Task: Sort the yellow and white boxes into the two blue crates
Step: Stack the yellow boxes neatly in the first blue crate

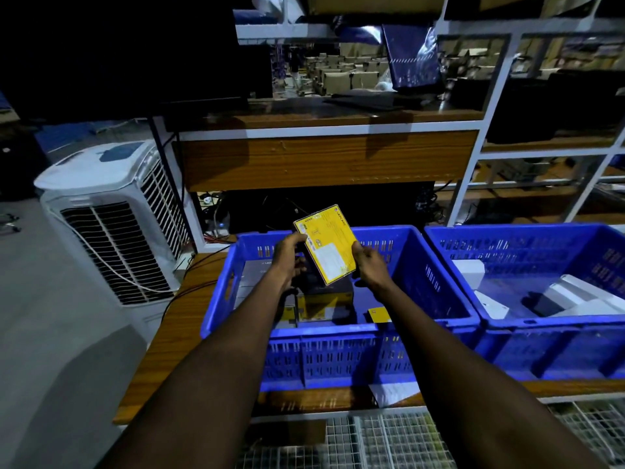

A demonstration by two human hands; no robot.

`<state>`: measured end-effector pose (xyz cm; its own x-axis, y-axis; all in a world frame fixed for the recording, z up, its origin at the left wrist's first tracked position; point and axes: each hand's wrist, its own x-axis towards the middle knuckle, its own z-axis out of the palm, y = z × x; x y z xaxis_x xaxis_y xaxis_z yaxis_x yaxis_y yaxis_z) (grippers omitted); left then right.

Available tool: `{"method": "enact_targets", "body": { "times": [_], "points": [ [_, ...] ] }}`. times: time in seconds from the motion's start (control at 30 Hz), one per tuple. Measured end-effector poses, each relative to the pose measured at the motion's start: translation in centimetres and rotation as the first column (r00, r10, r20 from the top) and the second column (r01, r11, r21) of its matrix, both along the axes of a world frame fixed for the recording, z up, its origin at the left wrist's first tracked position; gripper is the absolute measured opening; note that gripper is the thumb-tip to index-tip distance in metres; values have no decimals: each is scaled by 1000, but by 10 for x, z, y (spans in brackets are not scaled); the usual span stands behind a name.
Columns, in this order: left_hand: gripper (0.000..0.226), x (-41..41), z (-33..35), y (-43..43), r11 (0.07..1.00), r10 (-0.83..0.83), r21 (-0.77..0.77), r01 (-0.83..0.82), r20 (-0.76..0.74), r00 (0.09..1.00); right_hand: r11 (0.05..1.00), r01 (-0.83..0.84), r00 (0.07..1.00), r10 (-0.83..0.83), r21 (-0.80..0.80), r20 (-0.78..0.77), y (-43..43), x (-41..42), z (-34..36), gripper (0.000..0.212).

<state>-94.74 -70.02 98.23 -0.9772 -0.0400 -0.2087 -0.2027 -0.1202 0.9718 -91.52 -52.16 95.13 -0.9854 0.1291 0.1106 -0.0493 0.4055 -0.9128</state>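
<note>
A flat yellow box is held tilted above the left blue crate. My left hand grips its left edge and my right hand grips its right edge. Below it in this crate lie other yellow and dark boxes, partly hidden by my arms. The right blue crate holds several white boxes.
Both crates stand on a wooden table. A white air cooler stands on the floor at left. A wooden shelf unit rises behind the crates. A wire mesh rack lies below the table's front edge.
</note>
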Motion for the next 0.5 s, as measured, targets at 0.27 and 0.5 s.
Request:
{"method": "enact_targets", "body": {
  "times": [0.27, 0.5],
  "points": [
    [43, -8, -2, -3, 981, 99, -154, -122, -149, 984, 1000, 0, 999, 0, 16, -45, 0, 0, -4, 78],
    [51, -4, -15, -3, 831, -56, -549, -87, -240, 969, 975, -18, 992, 45, 223, -121, 10, -19, -15, 93]
  ]
}}
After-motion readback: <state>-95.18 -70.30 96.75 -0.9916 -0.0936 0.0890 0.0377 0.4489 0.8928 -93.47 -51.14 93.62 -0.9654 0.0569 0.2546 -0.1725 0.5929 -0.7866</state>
